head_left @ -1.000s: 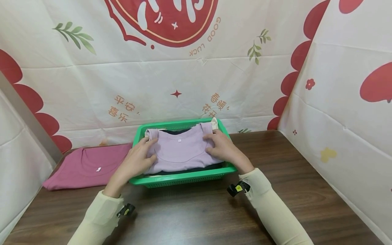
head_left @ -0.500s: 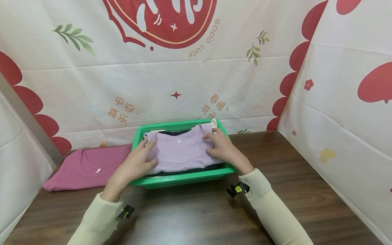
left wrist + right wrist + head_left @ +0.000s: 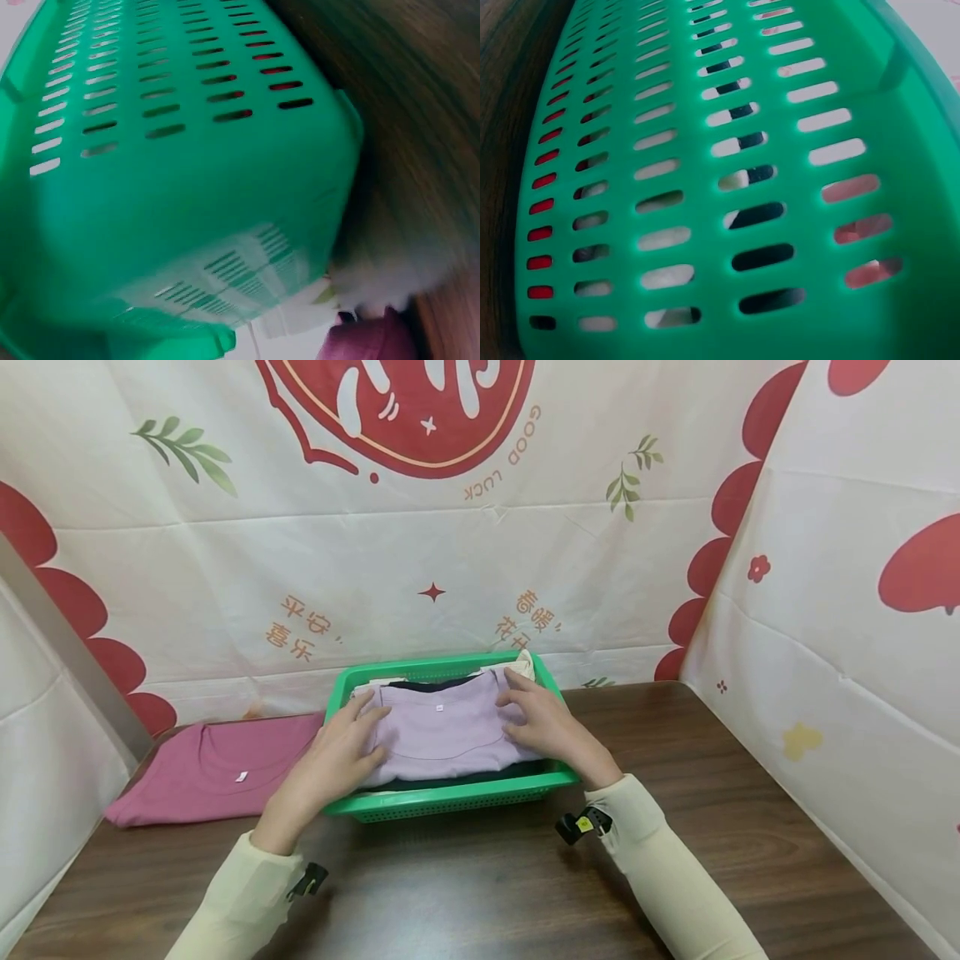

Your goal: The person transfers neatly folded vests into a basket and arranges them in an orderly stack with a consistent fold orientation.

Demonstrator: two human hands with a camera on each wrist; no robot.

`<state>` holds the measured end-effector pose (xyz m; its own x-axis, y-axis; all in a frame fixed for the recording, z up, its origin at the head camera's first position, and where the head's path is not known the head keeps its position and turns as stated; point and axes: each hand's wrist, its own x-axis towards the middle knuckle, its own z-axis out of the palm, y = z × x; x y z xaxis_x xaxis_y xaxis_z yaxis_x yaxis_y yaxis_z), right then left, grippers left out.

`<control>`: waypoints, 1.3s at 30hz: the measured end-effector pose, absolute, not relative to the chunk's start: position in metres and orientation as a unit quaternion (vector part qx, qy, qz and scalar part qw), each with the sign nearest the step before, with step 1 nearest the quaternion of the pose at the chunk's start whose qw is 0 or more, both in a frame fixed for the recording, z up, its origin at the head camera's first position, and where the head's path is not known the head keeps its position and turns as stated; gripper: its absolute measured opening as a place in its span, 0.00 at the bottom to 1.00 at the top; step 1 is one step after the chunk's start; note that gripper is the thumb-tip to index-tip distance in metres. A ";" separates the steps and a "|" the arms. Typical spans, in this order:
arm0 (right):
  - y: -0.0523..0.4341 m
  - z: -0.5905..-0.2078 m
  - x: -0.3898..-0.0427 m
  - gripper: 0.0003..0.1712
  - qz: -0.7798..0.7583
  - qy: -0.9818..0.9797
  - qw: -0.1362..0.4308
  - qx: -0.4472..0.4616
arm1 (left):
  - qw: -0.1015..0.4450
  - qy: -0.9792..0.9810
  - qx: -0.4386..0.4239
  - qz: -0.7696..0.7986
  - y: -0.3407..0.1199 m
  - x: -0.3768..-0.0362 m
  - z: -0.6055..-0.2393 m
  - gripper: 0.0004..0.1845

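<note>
A folded dark-pink shirt (image 3: 225, 772) lies on a brown table (image 3: 442, 893), then the left hand (image 3: 337, 757), fingers loosely spread at the left edge of a lavender shirt (image 3: 440, 735) lying folded atop other clothes in a green basket (image 3: 450, 795), and the right hand (image 3: 546, 721), fingers likewise relaxed, at its right edge.

Green basket (image 3: 450, 800) partly covered and cropped
The left hand (image 3: 330, 760) and right hand (image 3: 547, 722) each hide part of the basket, and the lavender shirt (image 3: 442, 735) covers all but strips of the dark cloth (image 3: 431, 686). Print on the shirt's white tag (image 3: 439, 708) is too small to read. Both sleeves (image 3: 240, 893) run off the bottom edge, the red emblem (image 3: 405, 447) off the top. In the left wrist view the table (image 3: 427, 112) is blurred; in the right, the basket runs off top and bottom
</note>
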<state>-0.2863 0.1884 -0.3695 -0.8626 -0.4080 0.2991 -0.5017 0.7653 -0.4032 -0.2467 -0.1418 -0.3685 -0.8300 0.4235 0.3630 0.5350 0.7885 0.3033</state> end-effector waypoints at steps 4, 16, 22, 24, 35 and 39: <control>0.188 -0.369 -0.287 0.15 0.234 -0.929 0.119 0.263 | 0.166 -0.930 -0.268 -0.190 -0.141 -0.250 -0.372 0.22; 0.188 -0.369 -0.284 0.20 0.191 -0.937 0.093 0.278 | 0.117 -0.942 -0.264 -0.168 -0.139 -0.253 -0.376 0.19; 0.187 -0.368 -0.281 0.28 0.169 -0.947 0.052 0.269 | 0.110 -0.942 -0.268 -0.172 -0.139 -0.255 -0.376 0.19; 0.187 -0.369 -0.281 0.30 0.167 -0.947 0.051 0.270 | 0.110 -0.941 -0.269 -0.175 -0.139 -0.255 -0.376 0.18; 0.188 -0.368 -0.284 0.25 0.238 -0.929 0.072 0.273 | 0.100 -0.934 -0.273 -0.206 -0.141 -0.254 -0.374 0.18; 0.191 -0.364 -0.282 0.21 0.289 -0.916 0.084 0.265 | 0.092 -0.931 -0.273 -0.224 -0.142 -0.253 -0.372 0.19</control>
<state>-0.2818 0.1907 -0.3643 -0.8459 -0.4366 0.3063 -0.5334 0.6924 -0.4860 -0.2530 -0.1421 -0.3717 -0.8345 0.4662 0.2937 0.5488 0.7510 0.3672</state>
